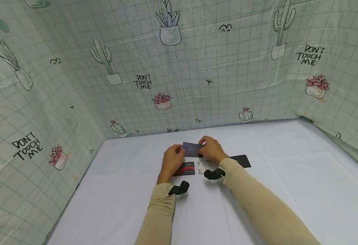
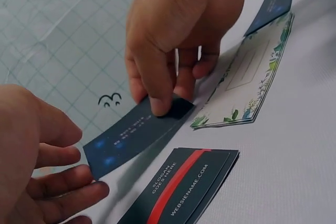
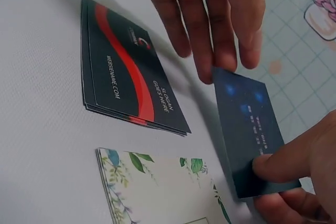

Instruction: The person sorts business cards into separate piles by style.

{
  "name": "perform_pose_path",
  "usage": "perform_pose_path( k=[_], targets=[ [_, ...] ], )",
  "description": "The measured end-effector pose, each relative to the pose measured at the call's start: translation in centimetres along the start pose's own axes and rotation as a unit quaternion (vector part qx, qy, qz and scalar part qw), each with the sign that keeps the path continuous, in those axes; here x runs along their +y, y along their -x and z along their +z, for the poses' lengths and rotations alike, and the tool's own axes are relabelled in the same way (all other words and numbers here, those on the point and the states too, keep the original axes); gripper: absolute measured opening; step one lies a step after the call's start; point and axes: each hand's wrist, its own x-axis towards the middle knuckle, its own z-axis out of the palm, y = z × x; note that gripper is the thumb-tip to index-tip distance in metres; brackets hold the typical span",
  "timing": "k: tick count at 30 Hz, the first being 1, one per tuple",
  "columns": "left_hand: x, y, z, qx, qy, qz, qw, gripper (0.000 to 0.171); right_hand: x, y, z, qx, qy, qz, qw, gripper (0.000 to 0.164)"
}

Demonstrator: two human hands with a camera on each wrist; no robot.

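Observation:
My right hand (image 1: 212,149) pinches a dark blue business card (image 2: 123,135) by one end, thumb on its printed face and fingers behind. The card is tilted up off the white table and carries small light print and blue glowing spots. At the card's other end is my left hand (image 1: 172,160), its fingertips right at the edge and its thumb apart from the fingers. Nearest below the left hand lies a stack of black business cards with a red stripe (image 3: 123,66). Beside it, under the right hand, lies a stack of white cards with a leafy border (image 2: 239,82).
To the right of the leafy cards lie more dark cards (image 1: 241,160), partly hidden by the right wrist. The white-covered table (image 1: 120,204) meets a grid-patterned cloth (image 1: 191,102) with cactus drawings at its back and sides. Black camera mounts (image 1: 180,188) sit on both wrists.

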Motion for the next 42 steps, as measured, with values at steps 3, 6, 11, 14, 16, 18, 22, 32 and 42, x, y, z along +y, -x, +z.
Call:
perform_pose_path(
  k=[3,6,11,14,16,18,22,32,42],
  targets=[
    [0.2,0.0,0.1,0.01,0.014,0.013,0.9998,0.037,0.2,0.1,-0.2,0.01,-0.028,-0.012,0.999,0.032],
    [0.4,0.0,0.5,0.02,0.026,0.019,0.9993,0.039,0.7,0.4,-0.6,0.016,-0.052,-0.025,0.998,0.033],
    [0.2,0.4,1.7,0.009,0.039,0.027,0.9989,0.036,1.7,1.5,-0.8,0.036,-0.064,-0.032,0.997,0.033],
    [-0.2,0.8,2.1,0.001,0.048,0.025,0.9985,0.037,2.3,2.3,-0.6,0.043,-0.066,-0.036,0.996,0.032],
    [-0.4,0.9,2.1,0.003,0.056,0.024,0.9981,0.036,2.4,2.6,-0.4,0.049,-0.079,-0.043,0.995,0.033],
    [-0.5,0.8,1.9,0.005,0.063,0.023,0.9977,0.035,2.3,2.8,-0.2,0.056,-0.087,-0.056,0.993,0.033],
    [-0.4,0.6,1.3,0.001,0.079,0.019,0.9967,0.035,1.9,2.9,-0.3,0.063,-0.095,-0.067,0.991,0.035],
    [0.8,0.8,1.4,-0.028,0.098,0.032,0.9943,0.049,1.9,3.5,-1.8,0.087,-0.142,-0.052,0.985,0.041],
    [1.9,1.6,2.6,-0.058,0.118,0.05,0.9901,0.051,3.4,4.6,-4.0,0.077,-0.168,-0.036,0.982,0.042]
  ],
)
